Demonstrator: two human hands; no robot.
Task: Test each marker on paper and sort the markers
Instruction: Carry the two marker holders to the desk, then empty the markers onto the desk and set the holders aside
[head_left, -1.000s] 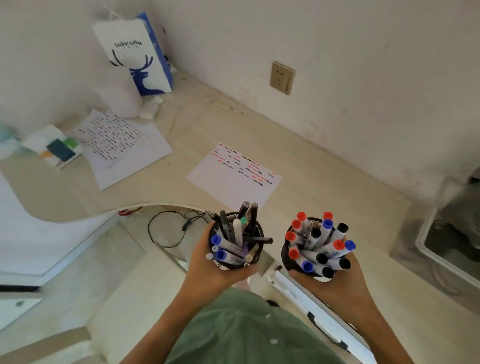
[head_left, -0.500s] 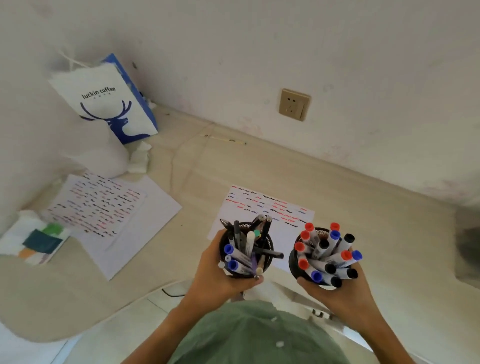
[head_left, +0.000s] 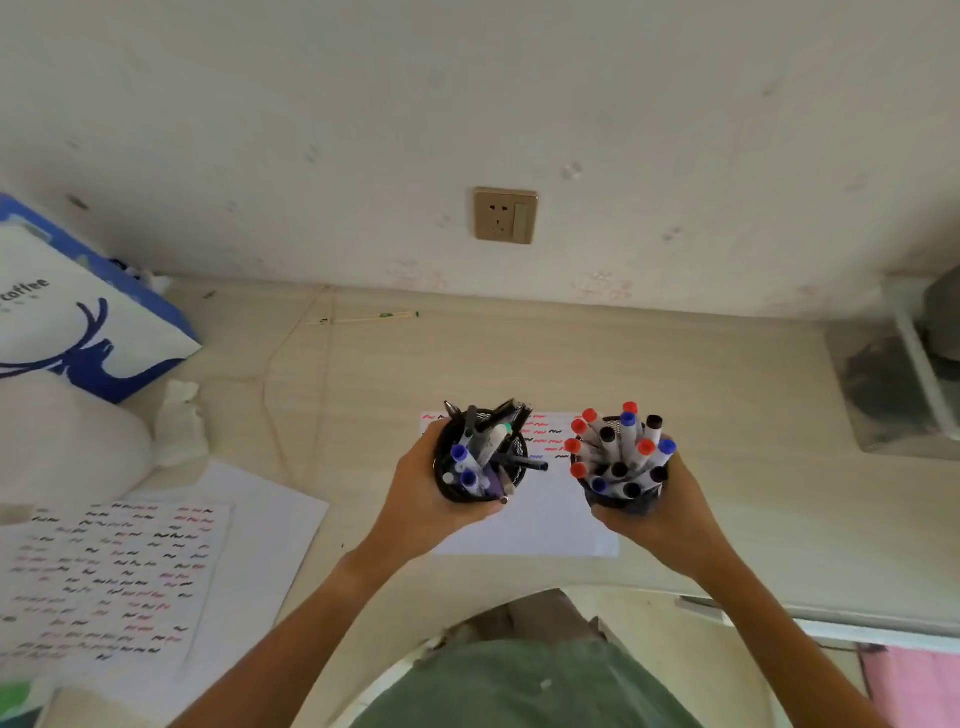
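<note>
With each hand (head_left: 431, 512) (head_left: 657, 525) gripping a marker cup (head_left: 480, 457) (head_left: 621, 462), I see the test paper (head_left: 540, 519) directly beneath, between them on the desk (head_left: 753, 493).

Two black mesh cups full of markers are held up over the white paper (head_left: 540, 519): the left cup (head_left: 470, 486) mixed pens, the right cup (head_left: 621, 499) red, blue, black caps.

Black wire-mesh cups (head_left: 451, 467) hold glossy plastic markers (head_left: 621, 449) above matt paper (head_left: 540, 525) on pale wood-grain desk (head_left: 753, 467).
</note>
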